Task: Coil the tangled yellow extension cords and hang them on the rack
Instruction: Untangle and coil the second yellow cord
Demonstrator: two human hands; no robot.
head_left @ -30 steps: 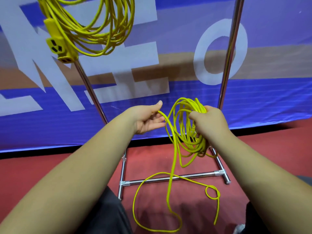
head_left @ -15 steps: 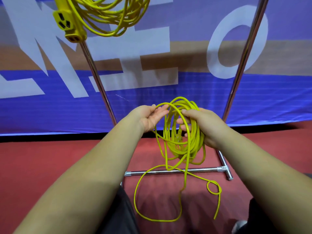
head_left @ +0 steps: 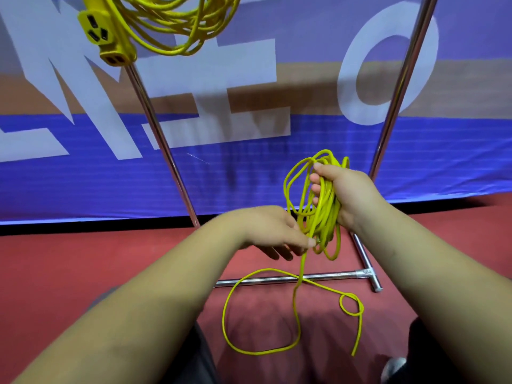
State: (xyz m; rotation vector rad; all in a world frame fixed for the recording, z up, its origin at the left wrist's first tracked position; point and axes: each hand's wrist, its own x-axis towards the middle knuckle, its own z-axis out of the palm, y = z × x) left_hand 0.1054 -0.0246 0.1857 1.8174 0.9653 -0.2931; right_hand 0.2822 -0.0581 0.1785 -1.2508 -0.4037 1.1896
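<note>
Blue banner [head_left: 277,176] above red floor [head_left: 83,259]

Bright, even light falls from overhead, saturating the red floor [head_left: 83,273] and blue banner [head_left: 83,184]. Soft, wide shadows pool on the floor under the yellow cord [head_left: 324,214]. Thin highlights glint along the chrome rack [head_left: 403,79] poles. The left hand [head_left: 271,234] smears slightly with motion; the right hand [head_left: 349,195] is sharp. Wide-angle bending splays the poles outward and swells the forearms at the bottom edge.
</note>
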